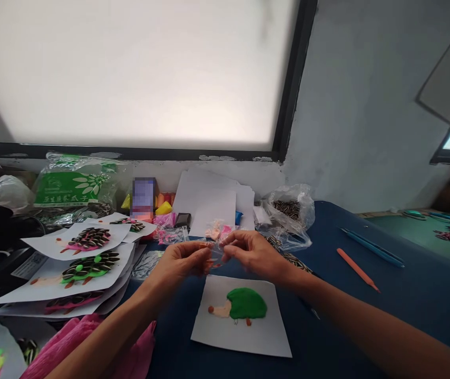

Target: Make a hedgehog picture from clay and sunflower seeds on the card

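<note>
My left hand (191, 257) is closed, fingertips pinching a small clear plastic bag (217, 253) with something brownish-orange in or behind it. From the other side my right hand (251, 252) has its fingers bent round the bag's edge. Just below both hands lies a white paper sheet (244, 339) bearing a hedgehog picture in modelling clay. Its body is a green clay patch (247, 302), with a pale face, a brown nose and one brown foot; another foot is only an outline. The fingers partly hide what is inside the bag.
Finished hedgehog cards (90, 268) with seeds are stacked at left above pink crumpled material (130, 352). Coloured clay packs (164, 208), white sheets (205, 202) and a bag of sunflower seeds (286, 209) line the back. An orange tool (357, 269) and a blue pen (373, 247) lie at right.
</note>
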The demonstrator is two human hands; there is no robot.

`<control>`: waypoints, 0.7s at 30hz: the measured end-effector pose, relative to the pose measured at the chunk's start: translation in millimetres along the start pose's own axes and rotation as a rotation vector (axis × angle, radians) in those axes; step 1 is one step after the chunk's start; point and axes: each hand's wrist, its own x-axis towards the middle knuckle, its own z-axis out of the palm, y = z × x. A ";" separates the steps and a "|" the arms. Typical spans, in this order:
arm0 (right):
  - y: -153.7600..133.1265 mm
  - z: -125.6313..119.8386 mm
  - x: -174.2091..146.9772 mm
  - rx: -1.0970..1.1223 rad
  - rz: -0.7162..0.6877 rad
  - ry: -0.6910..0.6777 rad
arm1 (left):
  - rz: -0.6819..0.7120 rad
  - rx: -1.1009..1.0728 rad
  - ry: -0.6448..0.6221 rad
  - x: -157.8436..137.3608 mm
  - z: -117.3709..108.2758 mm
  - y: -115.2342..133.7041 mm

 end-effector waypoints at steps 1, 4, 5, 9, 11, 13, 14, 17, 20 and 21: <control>-0.2 0.1 0.6 0.004 0.033 -0.016 | -0.010 -0.027 0.027 0.5 -0.8 -0.5; -2.4 -0.6 1.1 -0.008 0.062 -0.023 | -0.035 -0.093 0.115 0.7 0.2 -0.6; -3.6 -1.3 0.8 -0.016 0.056 -0.020 | -0.043 -0.105 0.138 0.4 1.3 -0.4; -8.2 -5.5 -1.1 -0.038 0.030 -0.077 | -0.043 -0.101 0.172 -2.0 6.6 1.3; -8.2 -6.2 -1.5 -0.028 -0.024 -0.094 | -0.033 -0.105 0.152 -3.1 8.5 3.0; -6.0 -5.1 -1.5 0.008 -0.089 -0.054 | -0.027 -0.116 0.138 -3.5 9.4 5.1; -4.4 -4.0 -1.4 0.034 -0.113 -0.015 | -0.024 -0.123 0.142 -3.4 9.5 6.2; -0.1 0.2 -1.6 0.107 -0.159 0.091 | -0.018 -0.147 0.169 -1.8 8.2 7.5; 1.6 2.3 -2.5 0.151 -0.170 0.102 | -0.008 -0.194 0.158 -0.2 6.0 5.7; 1.7 2.3 -2.7 0.155 -0.169 0.102 | -0.005 -0.218 0.148 0.1 5.2 4.8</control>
